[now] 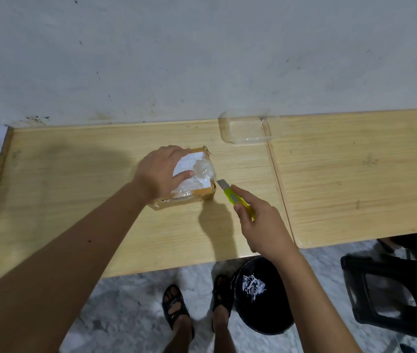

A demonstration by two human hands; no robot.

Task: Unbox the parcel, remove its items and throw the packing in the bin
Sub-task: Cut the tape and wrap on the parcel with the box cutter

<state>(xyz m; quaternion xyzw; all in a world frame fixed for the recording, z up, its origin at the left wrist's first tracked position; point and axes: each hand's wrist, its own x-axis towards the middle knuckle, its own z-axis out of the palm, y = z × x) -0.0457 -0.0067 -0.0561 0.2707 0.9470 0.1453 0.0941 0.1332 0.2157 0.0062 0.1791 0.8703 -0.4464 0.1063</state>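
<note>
A small cardboard parcel (192, 178), wrapped in clear tape with a white label on top, sits on the wooden bench (100, 225) about midway between its far and near edges, left of the seam where a second bench panel begins. The left hand (160, 171) lies flat on the parcel's top, fingers spread over its left half and the thumb stretched across the label, pressing it down. The right hand (260, 225) is wrapped around a yellow-green utility knife (235, 197), fingers closed on the handle, with the blade extended and its tip touching the parcel's right near corner. A clear plastic container (245, 131) rests at the bench's far edge, against the wall, well apart from the parcel. On the marble-patterned floor below the bench's near edge stands a round black bin (263, 301) holding some white shredded paper, just beside the person's sandalled feet. A black plastic stool (390, 296) stands to the right of the bin.
</note>
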